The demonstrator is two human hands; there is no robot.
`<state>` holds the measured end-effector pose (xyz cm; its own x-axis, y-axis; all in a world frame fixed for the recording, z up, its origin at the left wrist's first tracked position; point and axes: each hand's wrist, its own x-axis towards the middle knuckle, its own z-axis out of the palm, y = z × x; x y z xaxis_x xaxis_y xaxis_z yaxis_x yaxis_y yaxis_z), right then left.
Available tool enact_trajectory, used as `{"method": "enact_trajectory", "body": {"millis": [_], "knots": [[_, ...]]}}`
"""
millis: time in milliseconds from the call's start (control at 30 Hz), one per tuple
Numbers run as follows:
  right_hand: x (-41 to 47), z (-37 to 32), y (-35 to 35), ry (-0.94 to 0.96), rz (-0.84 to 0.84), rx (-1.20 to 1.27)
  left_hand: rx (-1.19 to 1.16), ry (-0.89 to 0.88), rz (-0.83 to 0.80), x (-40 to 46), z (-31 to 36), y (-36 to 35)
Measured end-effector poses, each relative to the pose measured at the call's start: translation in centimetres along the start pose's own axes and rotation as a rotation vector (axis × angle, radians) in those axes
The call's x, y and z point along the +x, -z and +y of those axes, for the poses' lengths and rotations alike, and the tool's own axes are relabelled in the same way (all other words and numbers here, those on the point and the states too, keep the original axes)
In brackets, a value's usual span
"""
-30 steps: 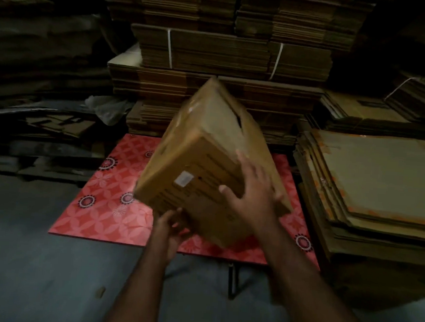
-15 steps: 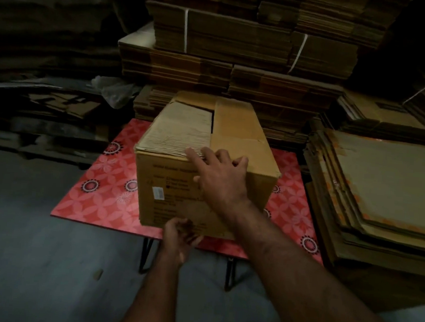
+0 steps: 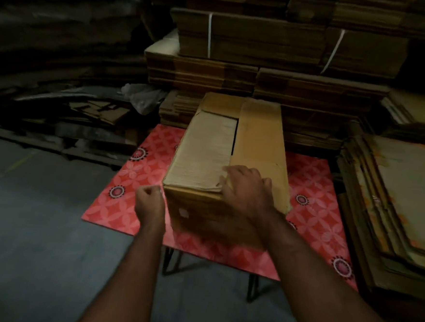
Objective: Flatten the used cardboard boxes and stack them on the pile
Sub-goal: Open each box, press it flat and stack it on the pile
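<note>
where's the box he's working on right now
In the head view the box stands mid-frame on the red table, flaps closed, right hand on its near top edge.
</note>
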<state>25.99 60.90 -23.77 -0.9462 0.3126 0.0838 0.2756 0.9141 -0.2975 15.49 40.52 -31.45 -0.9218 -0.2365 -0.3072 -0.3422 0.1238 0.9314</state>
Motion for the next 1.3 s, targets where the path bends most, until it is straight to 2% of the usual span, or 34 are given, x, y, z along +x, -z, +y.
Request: {"method": "enact_trajectory", "body": {"millis": [33,100,133,200,300,400,500,600,767,933,1033,1133,1200,1300], "knots": [[1.2,0.9,0.5,-0.064,0.041,0.036,0.106,-0.104,-0.016,0.9,2.3,-0.5],[3.6,3.1,1.5,-0.213,0.097,0.081,0.335,-0.309,-0.159,2.6,6.7,-2.5],[4.8,4.4,1.7,-0.293,0.103,0.101,0.428,-0.353,-0.238,3.6,8.4,-3.9],[7.5,7.1,1.5,-0.433,0.078,0.154,0.558,-0.339,-0.364,5.4,11.3,-7.1],[11.6,10.8,-0.1,-0.545,0.035,0.291,0.622,-0.243,-0.450,8.6,13.0,-12.1],[14.6,12.5,-0.7,-0.665,0.024,0.496,0.628,-0.272,-0.432,10.7,12.5,-15.2],[15.2,13.4,-2.2,-0.664,0.105,0.504,0.757,-0.393,-0.283,10.1,11.4,-15.8],[15.2,13.1,-2.6,-0.683,0.121,0.478,0.816,-0.463,-0.220,10.0,11.0,-15.9],[15.0,12.5,-2.3,-0.675,0.152,0.502,0.780,-0.479,-0.249,10.5,11.2,-15.5],[14.7,12.2,-1.2,-0.636,0.114,0.717,0.649,-0.346,-0.364,13.5,11.4,-15.5],[13.3,10.4,0.6,-0.608,0.076,0.773,0.719,-0.302,-0.399,16.3,12.8,-16.7],[10.1,8.6,0.9,-0.618,0.067,0.830,0.813,-0.315,-0.423,13.9,17.3,-15.7],[6.8,5.1,2.2,-0.625,0.048,0.899,0.844,-0.405,-0.466,12.9,19.8,-16.2],[2.3,-0.4,2.7,-0.677,-0.035,1.060,0.968,-0.692,-0.529,11.9,22.8,-18.8]]}}
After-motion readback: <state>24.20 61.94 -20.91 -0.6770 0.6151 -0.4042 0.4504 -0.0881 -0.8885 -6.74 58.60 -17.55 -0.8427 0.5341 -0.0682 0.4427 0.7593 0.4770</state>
